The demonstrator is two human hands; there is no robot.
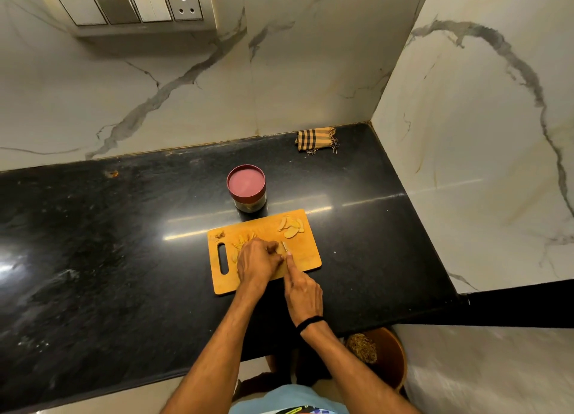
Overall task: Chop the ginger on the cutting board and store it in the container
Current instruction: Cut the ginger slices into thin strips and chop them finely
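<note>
Hands (259, 260) slicing ginger (279, 250), thin knife (285, 248) (wooden board (307, 253))

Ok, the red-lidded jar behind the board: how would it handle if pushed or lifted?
The jar looks short and wide, so it would probably slide on the glossy countertop rather than tip. Its clear wall could be glass or plastic, so weight is uncertain. The lid is on, so spills seem unlikely.

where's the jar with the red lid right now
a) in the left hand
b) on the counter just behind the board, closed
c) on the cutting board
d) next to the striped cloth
b: the jar stands on the black counter just past the far edge of the cutting board, with its red lid on and neither hand touching it.
</note>
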